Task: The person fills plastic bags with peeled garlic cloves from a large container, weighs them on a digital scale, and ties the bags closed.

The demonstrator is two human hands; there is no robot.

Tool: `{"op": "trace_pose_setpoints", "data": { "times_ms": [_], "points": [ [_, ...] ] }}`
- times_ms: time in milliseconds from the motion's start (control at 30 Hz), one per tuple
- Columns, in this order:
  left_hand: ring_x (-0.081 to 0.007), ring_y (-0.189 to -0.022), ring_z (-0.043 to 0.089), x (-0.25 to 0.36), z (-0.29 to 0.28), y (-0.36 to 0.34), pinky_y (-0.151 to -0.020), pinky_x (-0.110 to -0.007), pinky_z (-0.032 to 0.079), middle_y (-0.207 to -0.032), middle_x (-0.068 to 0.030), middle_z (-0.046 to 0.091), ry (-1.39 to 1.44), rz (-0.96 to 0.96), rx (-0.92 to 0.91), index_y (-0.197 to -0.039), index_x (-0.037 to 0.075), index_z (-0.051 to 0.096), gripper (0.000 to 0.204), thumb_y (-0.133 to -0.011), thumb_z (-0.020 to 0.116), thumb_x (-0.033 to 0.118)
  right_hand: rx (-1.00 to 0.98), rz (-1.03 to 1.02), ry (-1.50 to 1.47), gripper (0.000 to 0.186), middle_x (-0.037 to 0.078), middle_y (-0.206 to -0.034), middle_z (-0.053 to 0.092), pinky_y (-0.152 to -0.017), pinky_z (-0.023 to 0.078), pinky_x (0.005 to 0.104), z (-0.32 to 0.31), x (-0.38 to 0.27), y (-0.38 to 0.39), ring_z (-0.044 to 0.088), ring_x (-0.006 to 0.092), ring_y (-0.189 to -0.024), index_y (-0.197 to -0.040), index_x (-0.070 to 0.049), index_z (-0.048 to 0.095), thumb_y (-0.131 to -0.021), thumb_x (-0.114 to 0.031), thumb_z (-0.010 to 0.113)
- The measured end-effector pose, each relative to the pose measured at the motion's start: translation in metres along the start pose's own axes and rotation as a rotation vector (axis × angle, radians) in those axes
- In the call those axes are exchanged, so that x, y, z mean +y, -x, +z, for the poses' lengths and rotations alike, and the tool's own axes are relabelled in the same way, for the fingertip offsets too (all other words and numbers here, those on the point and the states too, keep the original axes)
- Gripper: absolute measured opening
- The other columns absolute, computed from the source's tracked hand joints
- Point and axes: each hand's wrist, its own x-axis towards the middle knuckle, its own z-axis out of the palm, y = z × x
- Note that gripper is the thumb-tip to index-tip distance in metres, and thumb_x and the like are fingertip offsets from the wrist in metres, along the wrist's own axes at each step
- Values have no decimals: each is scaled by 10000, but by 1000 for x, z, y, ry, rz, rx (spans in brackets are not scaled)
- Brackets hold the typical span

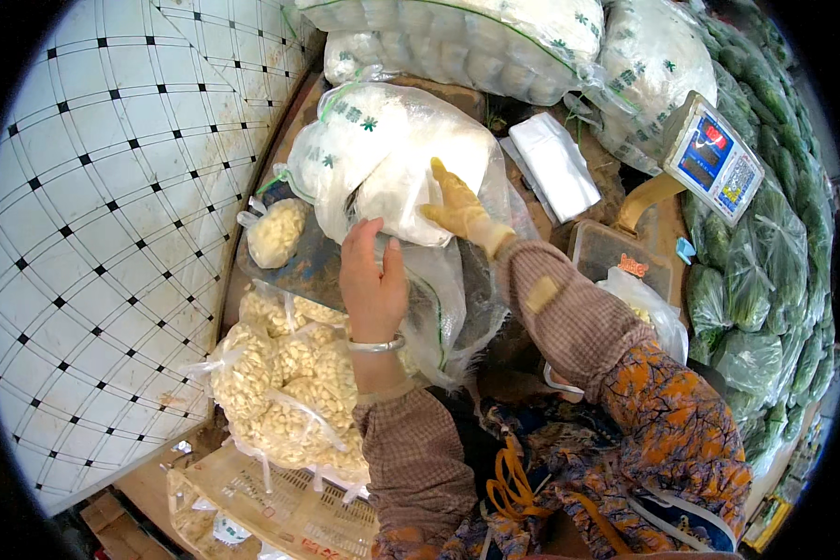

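My left hand (371,280), bare with a silver bangle on the wrist, holds the open edge of a large clear plastic bag (383,159) full of white stuff. My right hand (457,207), in a yellow glove, reaches inside the same bag and rests against its white contents. The bag lies on a brown counter (607,177) in front of me, its mouth facing me. Both sleeves are checked brown fabric.
Small clear bags of peeled garlic cloves (285,383) lie at the lower left, one more (275,231) by the tiled wall (103,233). A weighing scale (714,159) stands at the right, beside bagged cucumbers (765,271). More big white bags (495,37) are stacked behind.
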Motion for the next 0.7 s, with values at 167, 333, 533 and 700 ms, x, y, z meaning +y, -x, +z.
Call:
{"op": "trace_pose_setpoints", "data": {
  "times_ms": [167, 333, 533, 700],
  "points": [
    [-274, -984, 466, -4, -10, -2, -850, -340, 354, -1052, -146, 499, -171, -60, 28, -1028, 9, 494, 299, -791, 498, 191, -451, -23, 357, 581, 235, -1085, 450, -865, 354, 390, 31, -57, 40, 449, 316, -1016, -1124, 82, 392, -686, -239, 598],
    [-286, -985, 463, -8, -11, -1, -837, -351, 358, -1051, -156, 496, -180, -135, 14, -1026, 10, 494, 309, -795, 493, 215, -584, -418, -79, 333, 124, -885, 551, -744, 403, 363, 47, -76, 124, 523, 281, -852, -1032, -43, 485, -727, -169, 533],
    [-301, -950, 475, -1, 0, -4, -789, -350, 385, -1038, -165, 491, -40, -78, 6, -1023, 2, 483, 297, -800, 484, 198, -88, 412, -885, 263, 71, -780, 549, -565, 433, 263, 30, 5, 120, 515, 165, -609, -845, -21, 510, -798, -279, 513],
    [-328, -949, 463, 6, 2, -5, -796, -366, 376, -1025, -192, 482, -11, -156, -43, -1006, -21, 472, 289, -795, 480, 176, -385, 886, -854, 252, 58, -671, 523, -464, 401, 227, 20, 20, 65, 481, 126, -525, -812, 6, 508, -806, -246, 504]
  ]
}}
